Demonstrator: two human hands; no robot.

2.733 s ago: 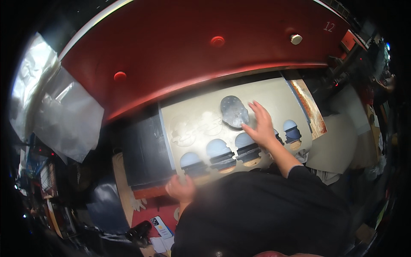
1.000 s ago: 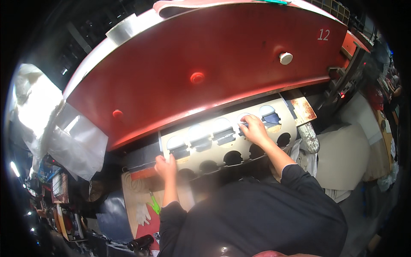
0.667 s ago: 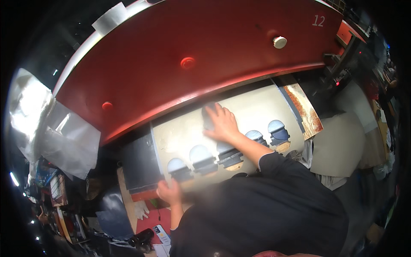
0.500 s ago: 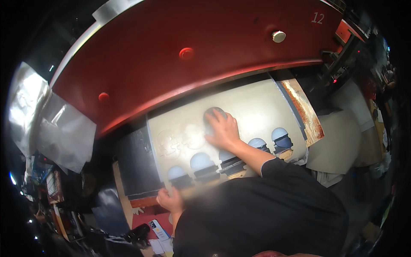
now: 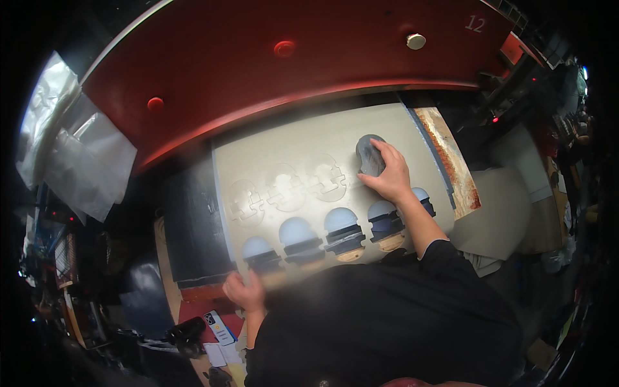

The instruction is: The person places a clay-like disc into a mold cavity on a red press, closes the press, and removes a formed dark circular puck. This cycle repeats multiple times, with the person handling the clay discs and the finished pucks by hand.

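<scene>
I see the right hand (image 5: pixel 392 177) pinching a dark grey, rounded cutting die (image 5: pixel 367 157) toward the flat beige sheet's (image 5: pixel 303 138) far right corner; the left hand (image 5: pixel 246 294) curls at its near left corner, grip unclear.

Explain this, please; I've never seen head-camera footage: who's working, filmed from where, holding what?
A person works bare-handed, filmed by a wide fisheye camera on their own head, so straight edges bend. A pale sheet lies in front of a red panel, with three outlines marked in it and a row of holes nearer the person. The right hand holds a dark rounded block on the sheet; the left hand is at its near left corner, grip unclear.
</scene>
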